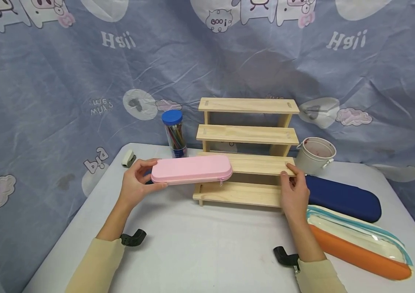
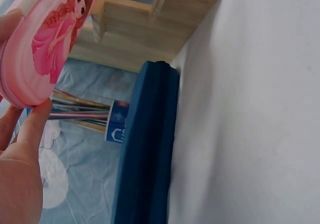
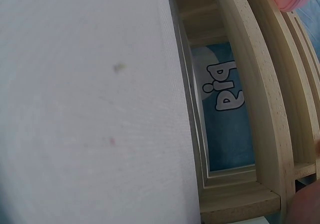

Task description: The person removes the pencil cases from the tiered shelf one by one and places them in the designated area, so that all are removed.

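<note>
My left hand (image 1: pixel 136 182) pinches the left end of a pink zippered pencil case (image 1: pixel 192 169), thumb in front and fingers behind. The case is raised in front of the left part of a stepped wooden shelf (image 1: pixel 247 194). A picture of a girl in a pink dress decorates its side in the left wrist view. My right hand (image 1: pixel 296 195) grips the right end of the shelf's second-lowest step with its fingertips. In the right wrist view only a bit of that hand shows at the lower right corner.
Behind the left hand stand a blue-lidded jar of pencils (image 1: pixel 175 134), a small white-and-dark object (image 1: pixel 129 158) and a dark blue case (image 2: pixel 147 144). Right of the shelf are a white pail (image 1: pixel 311 156), a navy case (image 1: pixel 343 199) and an orange clear-topped case (image 1: pixel 361 244).
</note>
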Demonstrator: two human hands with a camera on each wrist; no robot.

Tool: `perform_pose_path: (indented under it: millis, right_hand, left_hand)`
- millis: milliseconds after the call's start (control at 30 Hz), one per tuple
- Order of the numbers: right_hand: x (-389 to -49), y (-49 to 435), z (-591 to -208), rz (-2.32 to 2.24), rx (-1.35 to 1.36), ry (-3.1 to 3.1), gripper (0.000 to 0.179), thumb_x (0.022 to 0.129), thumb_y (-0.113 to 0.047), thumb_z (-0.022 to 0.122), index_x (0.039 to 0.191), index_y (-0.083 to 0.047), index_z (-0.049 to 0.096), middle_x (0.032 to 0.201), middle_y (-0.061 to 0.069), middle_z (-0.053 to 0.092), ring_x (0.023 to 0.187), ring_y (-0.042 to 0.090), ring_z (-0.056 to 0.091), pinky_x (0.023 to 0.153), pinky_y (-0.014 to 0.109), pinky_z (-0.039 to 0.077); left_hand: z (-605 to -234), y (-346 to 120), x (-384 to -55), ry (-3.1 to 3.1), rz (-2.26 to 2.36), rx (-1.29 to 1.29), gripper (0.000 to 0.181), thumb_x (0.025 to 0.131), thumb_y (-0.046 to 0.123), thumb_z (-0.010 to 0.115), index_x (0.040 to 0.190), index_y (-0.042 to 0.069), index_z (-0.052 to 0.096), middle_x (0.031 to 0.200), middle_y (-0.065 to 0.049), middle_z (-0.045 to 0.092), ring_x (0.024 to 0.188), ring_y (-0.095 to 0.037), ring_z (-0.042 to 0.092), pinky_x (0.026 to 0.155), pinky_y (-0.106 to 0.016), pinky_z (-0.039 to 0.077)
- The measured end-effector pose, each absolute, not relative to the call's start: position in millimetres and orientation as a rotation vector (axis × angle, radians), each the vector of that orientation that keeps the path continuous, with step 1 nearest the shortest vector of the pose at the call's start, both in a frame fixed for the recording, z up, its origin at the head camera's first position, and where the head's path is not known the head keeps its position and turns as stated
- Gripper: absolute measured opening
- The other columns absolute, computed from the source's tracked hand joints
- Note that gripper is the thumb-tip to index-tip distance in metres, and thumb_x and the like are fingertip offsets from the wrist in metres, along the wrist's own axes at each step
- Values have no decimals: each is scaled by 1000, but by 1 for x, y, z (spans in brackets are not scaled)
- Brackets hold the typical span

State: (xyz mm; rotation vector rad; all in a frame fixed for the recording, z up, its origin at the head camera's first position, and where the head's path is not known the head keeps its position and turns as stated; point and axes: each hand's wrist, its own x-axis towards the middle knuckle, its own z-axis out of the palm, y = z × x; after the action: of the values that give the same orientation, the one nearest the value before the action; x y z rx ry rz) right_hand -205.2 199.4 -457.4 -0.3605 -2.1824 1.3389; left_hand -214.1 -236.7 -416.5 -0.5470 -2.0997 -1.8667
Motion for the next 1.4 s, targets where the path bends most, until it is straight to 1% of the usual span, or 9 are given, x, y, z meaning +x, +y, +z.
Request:
perform_pose_path:
  millis: [200, 400, 633, 867, 1033, 1100, 1233, 1400]
  right_hand:
    - [-206, 199, -457, 1352, -357, -2193, 42, 96, -48, 49, 134, -30, 54, 117, 3, 63, 102, 14, 55, 83, 26, 41]
    - [-206, 199, -458, 1355, -364, -2190, 44, 96, -49, 49, 134, -28, 54, 121, 3, 61, 104, 13, 55, 87, 26, 43]
    - [-205, 199, -458, 1354, -355, -2187, 44, 96, -49, 50, 134, -29, 54, 117, 2, 62, 101, 12, 55, 84, 24, 42]
    - [-205, 199, -457, 1360, -363, -2176, 41, 96, -47, 51, 134, -31, 55, 120, 2, 62, 103, 12, 55, 84, 22, 42]
    - [-206, 200, -457, 1349, -356, -2173, 41, 96, -46, 51, 133, -30, 55, 119, 4, 62, 102, 14, 56, 84, 21, 42]
    - [-205, 201, -457, 1347, -358, -2173, 41, 96, -46, 51, 133, -29, 55, 119, 4, 62, 102, 14, 55, 84, 21, 42]
    - [-206, 200, -456, 1348, -359, -2182, 42, 96, -48, 50, 133, -30, 55, 118, 4, 62, 102, 15, 55, 83, 24, 42]
    - [-206, 199, -457, 1346, -361, -2186, 42, 96, -49, 49, 134, -31, 54, 117, 4, 62, 101, 15, 55, 84, 26, 42]
  left_hand:
    - [-426, -247, -209, -2021, -1928, -575, 66, 59, -11, 87, 117, -7, 55, 131, -21, 52, 119, -32, 51, 92, -34, 49]
    - [-429, -255, -202, -2035, -1903, -550, 66, 60, -10, 87, 117, -7, 55, 132, -21, 52, 118, -30, 52, 92, -35, 49]
    - [-429, -266, -193, -1986, -1904, -548, 66, 58, -16, 85, 116, -10, 54, 131, -27, 50, 117, -32, 52, 91, -33, 49]
    - [-431, -279, -188, -1942, -1916, -483, 68, 56, -19, 84, 116, -11, 54, 129, -25, 52, 116, -33, 52, 90, -35, 49]
    - [-433, -287, -186, -1923, -1926, -452, 68, 56, -22, 83, 116, -15, 51, 130, -33, 46, 117, -31, 52, 90, -33, 49]
    - [-433, -291, -184, -1910, -1939, -438, 68, 56, -23, 82, 116, -15, 51, 130, -32, 46, 117, -31, 52, 90, -33, 49]
    - [-436, -297, -180, -1898, -1944, -389, 68, 56, -24, 81, 117, -15, 51, 131, -27, 48, 117, -30, 52, 90, -32, 49]
    - [-440, -303, -178, -1889, -1940, -359, 66, 57, -25, 80, 115, -17, 50, 131, -30, 47, 116, -30, 52, 90, -31, 50]
